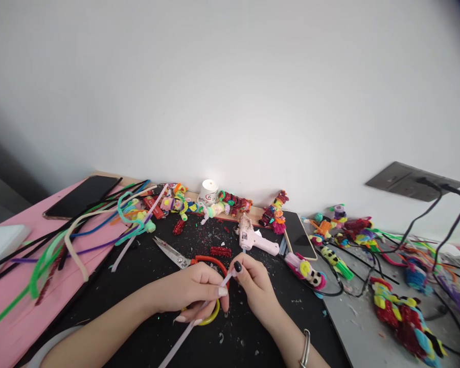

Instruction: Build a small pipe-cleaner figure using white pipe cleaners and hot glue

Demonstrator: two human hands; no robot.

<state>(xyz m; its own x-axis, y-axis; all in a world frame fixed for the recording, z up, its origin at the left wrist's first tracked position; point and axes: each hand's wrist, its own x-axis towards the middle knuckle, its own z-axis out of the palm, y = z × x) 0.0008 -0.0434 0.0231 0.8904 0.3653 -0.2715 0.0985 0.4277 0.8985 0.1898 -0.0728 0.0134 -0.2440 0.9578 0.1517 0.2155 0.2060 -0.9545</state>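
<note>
Between my hands runs a pale pink pipe cleaner [178, 346], its long tail hanging down toward the near edge. My left hand [193, 292] is closed on it, thumb against fingers. Thumb and fingertips of my right hand [256, 286] pinch its upper end. Scissors [176, 255] with an orange and a yellow handle loop lie open on the black mat [138, 317], partly hidden under my left hand. Just beyond my hands are a short red glittery coil [221, 251] and a pale pink glue gun [258, 241].
Loose pipe cleaners [69, 240] and a dark phone [82, 196] lie on the pink board at left. A paper cup [209, 192] stands by the wall among several fuzzy dolls. At right are a white-framed phone [301, 235], more dolls [406, 322] and black cables [440, 250] plugged into the wall socket.
</note>
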